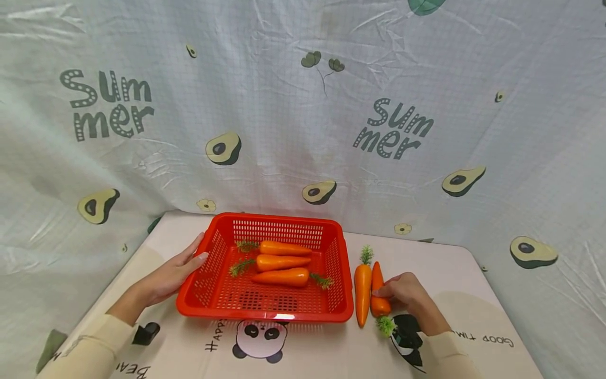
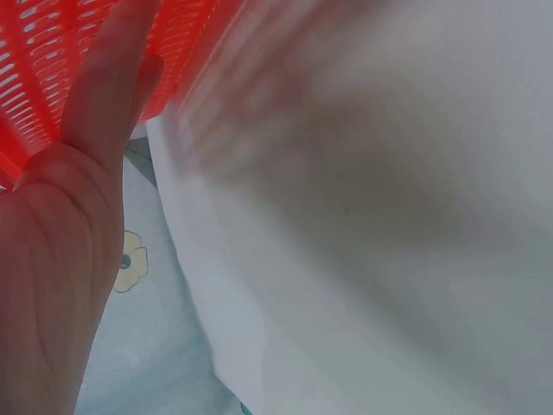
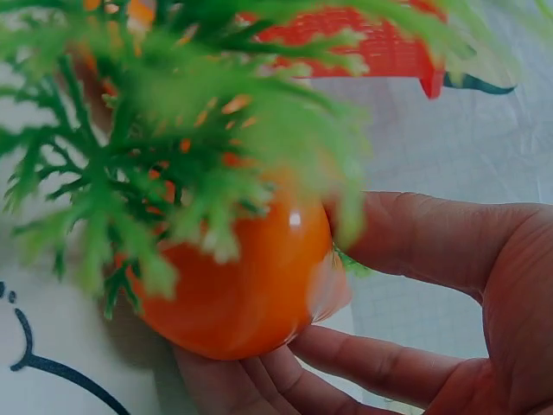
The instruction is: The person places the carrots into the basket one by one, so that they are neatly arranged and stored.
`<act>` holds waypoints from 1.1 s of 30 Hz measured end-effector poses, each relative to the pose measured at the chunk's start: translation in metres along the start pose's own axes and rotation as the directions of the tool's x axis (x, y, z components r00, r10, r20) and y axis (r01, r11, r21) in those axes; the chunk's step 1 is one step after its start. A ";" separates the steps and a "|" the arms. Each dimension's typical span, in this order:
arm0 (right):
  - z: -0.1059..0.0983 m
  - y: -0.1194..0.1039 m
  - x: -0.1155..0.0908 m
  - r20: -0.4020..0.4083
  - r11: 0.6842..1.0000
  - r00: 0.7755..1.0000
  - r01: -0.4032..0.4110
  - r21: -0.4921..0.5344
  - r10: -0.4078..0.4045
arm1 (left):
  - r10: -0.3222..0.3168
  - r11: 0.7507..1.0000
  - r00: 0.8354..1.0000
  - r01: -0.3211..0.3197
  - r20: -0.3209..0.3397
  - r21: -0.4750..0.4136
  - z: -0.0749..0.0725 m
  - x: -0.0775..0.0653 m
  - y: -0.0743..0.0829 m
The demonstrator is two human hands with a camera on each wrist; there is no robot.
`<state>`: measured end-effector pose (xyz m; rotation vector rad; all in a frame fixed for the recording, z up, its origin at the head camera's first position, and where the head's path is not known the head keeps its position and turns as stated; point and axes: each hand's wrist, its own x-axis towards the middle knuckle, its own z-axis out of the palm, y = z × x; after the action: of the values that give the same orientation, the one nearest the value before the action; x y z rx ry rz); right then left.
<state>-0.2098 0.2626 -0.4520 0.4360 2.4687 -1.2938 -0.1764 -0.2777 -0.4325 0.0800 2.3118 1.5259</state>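
Note:
A red perforated plastic basket (image 1: 265, 315) stands on the table, with three orange carrots lying crosswise inside, among them the front carrot (image 1: 284, 277). At its left side my left hand (image 1: 170, 273) rests along the wall, thumb over the rim; in the left wrist view the fingers (image 2: 108, 86) lie against the outside of the mesh. To the right of the basket my right hand (image 1: 402, 292) grips a carrot (image 1: 380, 304) by its thick end, thumb on one side and fingers under the other. Its green top (image 3: 173, 147) points toward me. Another carrot (image 1: 362, 295) lies between it and the basket.
The table (image 1: 189, 352) has a pale cover printed with a panda and lettering. Behind and on both sides hangs a light cloth (image 1: 284, 116) with avocado prints, close to the table's back edge and the basket's far rim.

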 end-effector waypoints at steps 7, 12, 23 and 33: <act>-0.009 -0.009 -0.001 0.011 1.000 1.000 0.019 0.022 -0.019 | -0.001 1.000 1.000 0.001 0.005 -0.020 -0.002 -0.001 -0.001; -0.017 -0.015 -0.004 0.037 0.998 0.999 0.036 0.053 -0.038 | 0.003 0.999 1.000 -0.002 0.017 -0.042 -0.003 -0.001 -0.001; -0.025 -0.035 -0.008 0.079 0.994 0.994 0.073 0.087 -0.080 | 0.008 0.999 1.000 -0.007 0.017 -0.035 -0.003 -0.001 0.000; -0.029 -0.056 -0.015 0.107 0.990 0.986 0.119 0.081 -0.127 | 0.010 1.000 1.000 -0.010 0.007 -0.022 -0.001 0.002 -0.001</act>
<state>-0.2236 0.2540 -0.3893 0.2242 2.3927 -1.4222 -0.1784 -0.2785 -0.4335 0.0912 2.2919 1.5530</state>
